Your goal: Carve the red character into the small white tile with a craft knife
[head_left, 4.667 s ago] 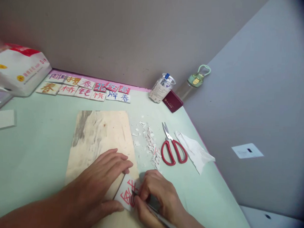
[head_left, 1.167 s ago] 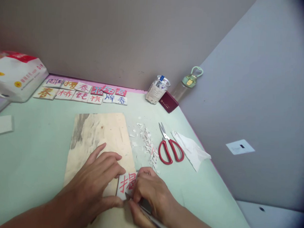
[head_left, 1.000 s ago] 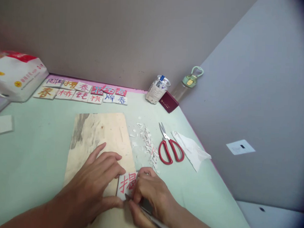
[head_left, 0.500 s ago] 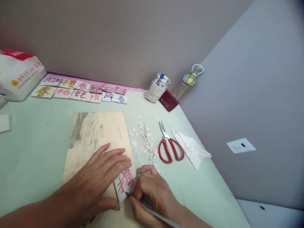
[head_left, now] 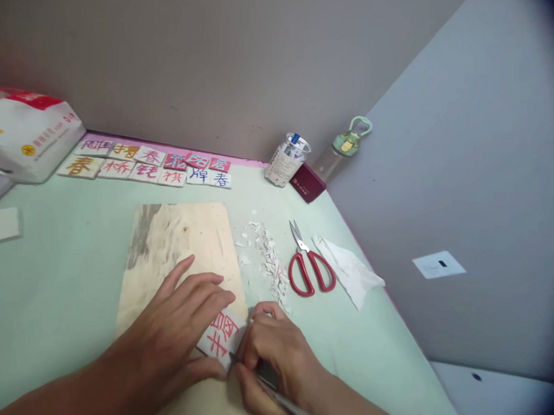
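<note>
A thin white tile [head_left: 223,337] with a red hand-drawn character lies on a wooden board [head_left: 192,229]. My left hand [head_left: 186,316] steadies it, thumb at the near edge and fingers over the far edge. A slim metal carving knife [head_left: 286,403] is gripped like a pen in my right hand [head_left: 283,350]. Its dark pointed tip meets the tile beside the red strokes. White shavings and chips [head_left: 268,261] are scattered right of the board.
Red-handled scissors [head_left: 305,254] and a crumpled tissue [head_left: 347,270] lie to the right. Along the wall are several character tiles [head_left: 146,172], a can [head_left: 285,162], a dark red box [head_left: 307,184] and a bottle [head_left: 336,155]. A tissue pack [head_left: 38,132] stands left, near a white block [head_left: 1,225].
The tile has turned on the board and shifted slightly left under my left hand. The knife tip remains at its near edge, and its handle sits a little lower.
</note>
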Demonstrator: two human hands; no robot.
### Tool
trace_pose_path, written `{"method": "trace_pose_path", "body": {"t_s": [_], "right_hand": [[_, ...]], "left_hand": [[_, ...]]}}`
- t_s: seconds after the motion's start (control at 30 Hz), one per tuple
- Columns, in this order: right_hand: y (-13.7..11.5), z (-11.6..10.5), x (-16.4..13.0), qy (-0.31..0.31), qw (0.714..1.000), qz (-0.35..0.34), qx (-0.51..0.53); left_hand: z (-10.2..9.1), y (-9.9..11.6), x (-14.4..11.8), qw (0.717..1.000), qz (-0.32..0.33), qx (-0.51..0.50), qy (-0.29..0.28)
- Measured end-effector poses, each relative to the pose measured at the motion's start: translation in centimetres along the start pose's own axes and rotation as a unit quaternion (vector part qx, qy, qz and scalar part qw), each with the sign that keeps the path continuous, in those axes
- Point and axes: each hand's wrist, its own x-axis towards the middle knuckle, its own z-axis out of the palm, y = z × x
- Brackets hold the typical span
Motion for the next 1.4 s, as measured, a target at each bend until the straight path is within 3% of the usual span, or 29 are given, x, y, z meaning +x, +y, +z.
{"method": "trace_pose_path", "body": {"t_s": [0.23,0.33,0.47,0.7,1.1,1.4], "right_hand": [[-0.2,-0.8,-0.1,-0.054,0.998,0.031,-0.007],[-0.1,-0.6,-0.2,-0.032,0.999,0.014,-0.001],[0.1,-0.4,-0.3,-0.030,0.999,0.021,0.019],[-0.1,-0.4,-0.3,-0.024,0.999,0.017,0.032],[0.5,0.8,-1.2,0.033,0.999,0.027,0.009],[0.1,0.8,-1.1,0.053,0.997,0.053,0.013]], "left_hand": [[-1.6,-0.8,-0.3,0.998,0.031,-0.004,-0.049],[-2.1,-1.2,-0.3,0.997,0.053,0.011,-0.055],[-2.0,-0.9,-0.3,0.998,0.039,0.018,-0.034],[-1.8,-1.0,-0.6,0.997,0.042,0.033,-0.046],[-0.5,1.3,0.1,0.999,-0.037,0.011,0.036],[-0.2,1.8,0.3,0.997,-0.051,0.038,0.049]]}}
